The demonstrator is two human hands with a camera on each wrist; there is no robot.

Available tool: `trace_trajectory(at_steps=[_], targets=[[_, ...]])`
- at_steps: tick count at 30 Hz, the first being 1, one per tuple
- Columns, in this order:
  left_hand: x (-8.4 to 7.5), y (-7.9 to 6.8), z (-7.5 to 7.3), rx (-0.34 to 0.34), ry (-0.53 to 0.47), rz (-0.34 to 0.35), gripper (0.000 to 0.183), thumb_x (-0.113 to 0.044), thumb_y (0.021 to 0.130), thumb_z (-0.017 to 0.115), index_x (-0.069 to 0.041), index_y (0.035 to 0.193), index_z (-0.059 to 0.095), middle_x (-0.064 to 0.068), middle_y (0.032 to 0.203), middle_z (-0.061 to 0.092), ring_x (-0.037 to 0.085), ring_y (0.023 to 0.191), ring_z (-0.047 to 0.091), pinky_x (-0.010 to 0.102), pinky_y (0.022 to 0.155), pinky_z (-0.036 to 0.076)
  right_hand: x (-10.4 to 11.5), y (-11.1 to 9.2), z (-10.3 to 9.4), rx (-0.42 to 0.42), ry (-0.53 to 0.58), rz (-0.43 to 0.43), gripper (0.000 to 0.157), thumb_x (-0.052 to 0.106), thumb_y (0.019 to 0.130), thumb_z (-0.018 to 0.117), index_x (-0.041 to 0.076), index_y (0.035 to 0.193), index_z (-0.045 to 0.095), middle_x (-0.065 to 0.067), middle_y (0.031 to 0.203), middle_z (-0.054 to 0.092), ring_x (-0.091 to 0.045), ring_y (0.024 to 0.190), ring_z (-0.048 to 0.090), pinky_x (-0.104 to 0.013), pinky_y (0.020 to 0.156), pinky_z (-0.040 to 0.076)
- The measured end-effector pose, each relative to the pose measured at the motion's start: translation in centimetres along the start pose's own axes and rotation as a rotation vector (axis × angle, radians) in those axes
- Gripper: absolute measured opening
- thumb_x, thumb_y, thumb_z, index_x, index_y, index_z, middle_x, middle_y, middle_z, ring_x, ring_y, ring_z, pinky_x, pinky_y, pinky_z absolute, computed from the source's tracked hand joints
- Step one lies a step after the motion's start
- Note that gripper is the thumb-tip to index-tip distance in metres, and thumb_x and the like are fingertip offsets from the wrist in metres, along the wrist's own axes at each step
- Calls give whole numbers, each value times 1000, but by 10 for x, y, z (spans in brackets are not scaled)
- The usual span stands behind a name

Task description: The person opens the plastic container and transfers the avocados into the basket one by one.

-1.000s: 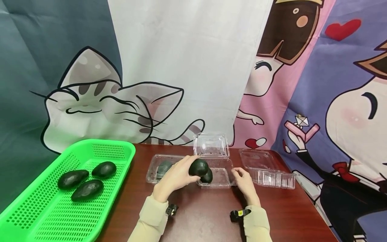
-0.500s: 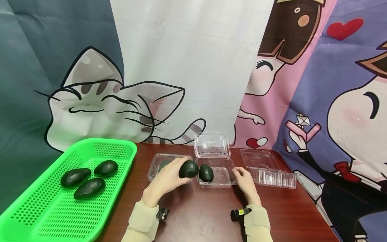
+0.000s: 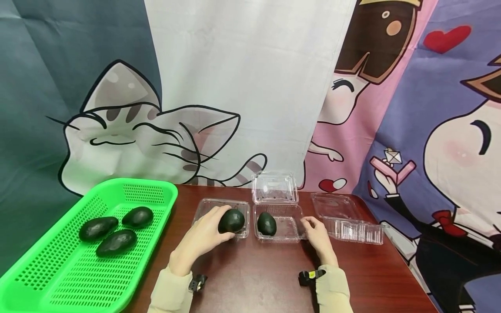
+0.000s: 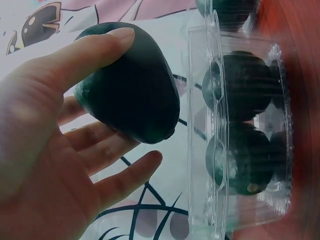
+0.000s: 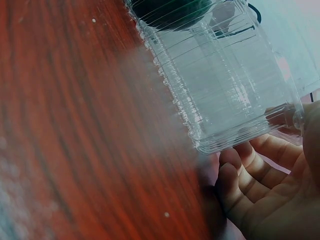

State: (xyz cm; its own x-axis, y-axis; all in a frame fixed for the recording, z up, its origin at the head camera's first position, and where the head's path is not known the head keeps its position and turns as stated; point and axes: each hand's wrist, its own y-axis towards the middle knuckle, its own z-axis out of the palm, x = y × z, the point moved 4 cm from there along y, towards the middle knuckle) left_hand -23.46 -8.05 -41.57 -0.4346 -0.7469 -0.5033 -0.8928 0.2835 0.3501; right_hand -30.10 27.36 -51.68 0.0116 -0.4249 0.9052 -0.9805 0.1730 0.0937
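Note:
My left hand [image 3: 205, 232] grips a dark green avocado [image 3: 232, 221] above the left clear plastic clamshell [image 3: 244, 226]. In the left wrist view, thumb and fingers hold the avocado [image 4: 132, 90] at its sides, apart from the clamshell wall. Dark avocados [image 4: 245, 160] show through that wall; in the head view the hand mostly hides them. The middle clamshell [image 3: 287, 228] stands with its lid raised and one avocado [image 3: 267, 224] in its left side. My right hand [image 3: 318, 239] pinches the right rim of this middle clamshell, one fingertip visible through the plastic in the right wrist view.
A green perforated basket [image 3: 156, 226] with three avocados [image 3: 116, 243] stands at the left. To the right lies another opened clear clamshell [image 3: 354, 230]. A printed cloth [image 3: 250, 87] hangs behind the brown table [image 3: 254, 278].
My left hand has carried its avocado leftward, from over the middle clamshell to over the left one. The avocado in the middle clamshell has come into full view. The right hand stays put.

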Motion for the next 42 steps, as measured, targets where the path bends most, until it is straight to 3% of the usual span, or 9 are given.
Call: trace_trajectory(at_steps=[8, 17, 25, 31, 42], targets=[[4, -10, -7, -10, 36, -33, 65, -28, 75, 84, -14, 133, 56, 2, 119, 60, 21, 103, 60, 45, 82, 51, 1, -1, 0, 8, 22, 5, 26, 20, 98, 58, -3, 107, 66, -2, 66, 50, -12, 54, 48, -25, 50, 40], [7, -22, -17, -23, 54, -53, 67, -33, 74, 84, -15, 132, 56, 2, 117, 60, 24, 94, 62, 46, 78, 51, -1, -3, -1, 16, 34, 15, 25, 20, 98, 58, -3, 108, 66, -2, 64, 48, -13, 54, 47, -26, 50, 39], [9, -26, -38, -50, 50, -57, 69, -32, 75, 85, -13, 134, 54, 4, 117, 60, 25, 98, 61, 49, 82, 51, -1, -2, 0, 11, 52, 18, 25, 19, 98, 59, -3, 107, 66, -4, 66, 51, -15, 54, 49, -27, 50, 41], [7, -25, -66, -71, 86, -5, 68, -29, 75, 85, -11, 133, 54, 6, 113, 60, 25, 97, 61, 49, 81, 51, -1, -1, -1, 6, 44, 19, 25, 20, 98, 59, -3, 106, 66, -7, 70, 54, -15, 56, 51, -26, 52, 42], [9, -12, -144, 0, 148, 10, 62, -27, 79, 81, -5, 130, 53, 17, 116, 61, 34, 102, 59, 55, 83, 47, 1, -2, 0, 18, 46, 23, 26, 21, 98, 58, -2, 108, 66, -6, 68, 52, -14, 55, 49, -26, 50, 40]])
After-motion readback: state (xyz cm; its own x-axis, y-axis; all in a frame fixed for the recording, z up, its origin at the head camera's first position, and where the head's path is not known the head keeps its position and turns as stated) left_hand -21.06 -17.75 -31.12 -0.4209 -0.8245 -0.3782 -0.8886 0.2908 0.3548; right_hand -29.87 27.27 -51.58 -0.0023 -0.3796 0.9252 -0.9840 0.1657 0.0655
